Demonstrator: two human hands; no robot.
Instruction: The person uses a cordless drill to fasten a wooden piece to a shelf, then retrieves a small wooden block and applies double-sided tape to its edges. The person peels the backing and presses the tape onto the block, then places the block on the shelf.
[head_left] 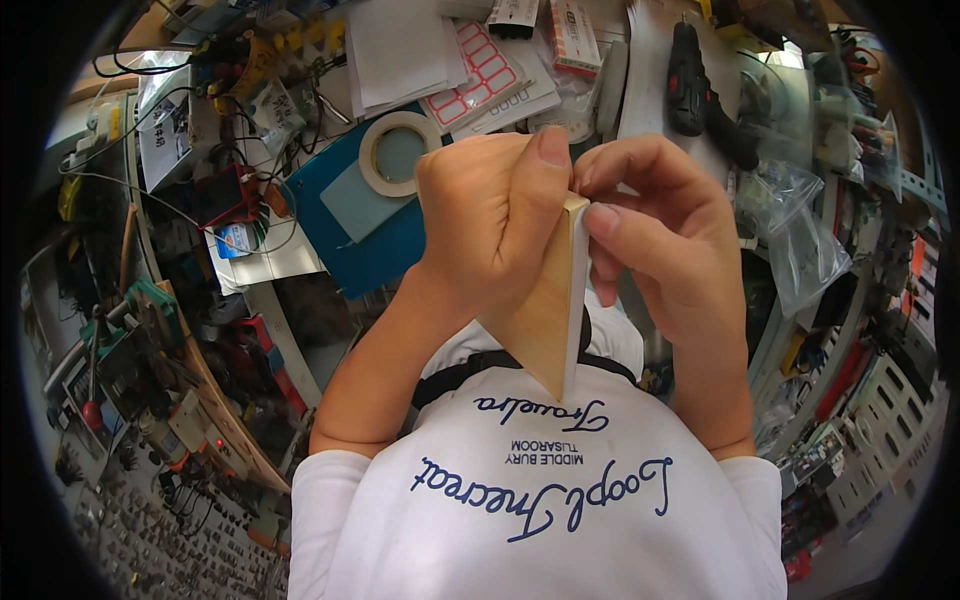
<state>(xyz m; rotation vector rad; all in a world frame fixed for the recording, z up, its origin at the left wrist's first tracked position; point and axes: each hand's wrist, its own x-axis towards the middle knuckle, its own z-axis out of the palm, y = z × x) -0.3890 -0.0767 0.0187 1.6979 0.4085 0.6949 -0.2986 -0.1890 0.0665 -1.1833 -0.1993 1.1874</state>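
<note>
A thin, light wooden board is held up in front of my chest, one corner pointing down toward my shirt. Along its right edge runs a narrow white strip. My left hand is closed around the upper part of the board, thumb lying on top near the corner. At the strip's upper end, my right hand is closed in a pinch, its thumb against the white edge and its index finger just above. The lower fingers of my right hand are partly hidden behind the board.
On the cluttered bench lie a roll of tape on a teal folder, white papers, and a red-outlined label sheet. A black cordless drill lies at the far right, with a clear plastic bag nearer. Cables and tools crowd the left.
</note>
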